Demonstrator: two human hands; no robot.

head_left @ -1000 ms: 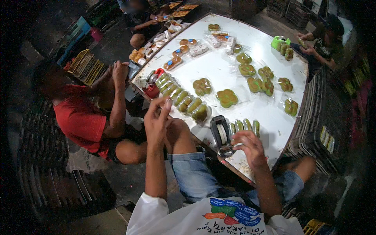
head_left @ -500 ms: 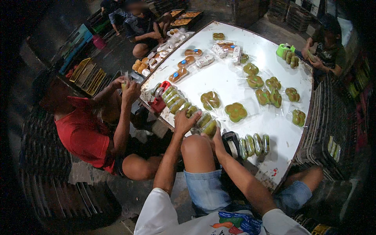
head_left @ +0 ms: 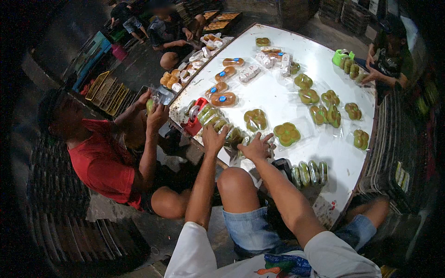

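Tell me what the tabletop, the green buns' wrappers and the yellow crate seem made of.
Tabletop: probably painted or laminated board, smooth and white, with a soft sheen and worn, stained edges.
Wrappers: thin, clear plastic film, judging by glints and see-through flaps.
Yellow crate: likely moulded plastic, from its open lattice; finish too dim to tell.

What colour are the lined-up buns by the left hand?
The lined-up buns look green, a bit brownish; the head view shows them best.

Hands (head_left: 256, 149) at wrapped green buns (head_left: 211, 116) lined up on white table (head_left: 266, 95).
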